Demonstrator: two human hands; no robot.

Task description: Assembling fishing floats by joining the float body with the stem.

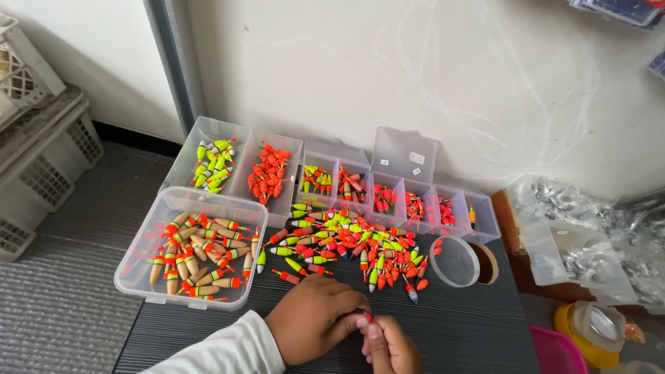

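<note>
We have both hands at the table's front edge — left hand and right hand pinching one small red-tipped float between their fingertips. Just behind them lies the loose pile of floats, mid-table, with the big tub at the left edge. A slack pinch could drop the float into that pile — we'd lose track of it. A careless wrist might also scatter floats off the edge.

Dark slatted table: loose floats, clear boxes, round lid.
</note>
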